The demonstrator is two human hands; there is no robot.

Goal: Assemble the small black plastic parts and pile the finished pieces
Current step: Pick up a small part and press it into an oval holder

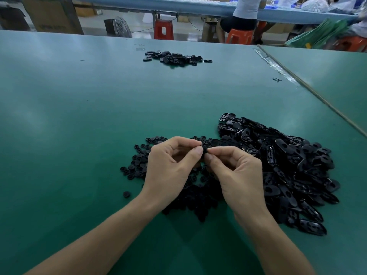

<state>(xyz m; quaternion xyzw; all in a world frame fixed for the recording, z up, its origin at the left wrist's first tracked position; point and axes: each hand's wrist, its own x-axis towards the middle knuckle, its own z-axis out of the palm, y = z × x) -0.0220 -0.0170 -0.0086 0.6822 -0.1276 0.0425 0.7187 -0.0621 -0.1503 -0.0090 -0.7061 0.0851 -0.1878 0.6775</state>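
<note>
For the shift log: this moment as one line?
step: assembling | left hand: pinches small black part | right hand: pinches same part | far pile: across table

Work surface: green table (79, 116), matte, with soft glare patches on its left half.
Right side: second green table (327, 76) butted against the first; a strip of clear tape (276, 66) runs along the seam.
Near the seam: dark scrap (276, 79) lying alone, too small to identify.
Floor beyond far edge: fan (121, 26) tilted, red stool (163, 29) just beside it, cardboard box (51, 14) at far left.
Background: long blue bench (178, 6); a person (244, 14) sits at it on an orange stool (240, 36), back to the camera.
Far right: green bag (321, 32) slumped by another orange stool (351, 43); white bags (315, 4) on the bench.
</note>
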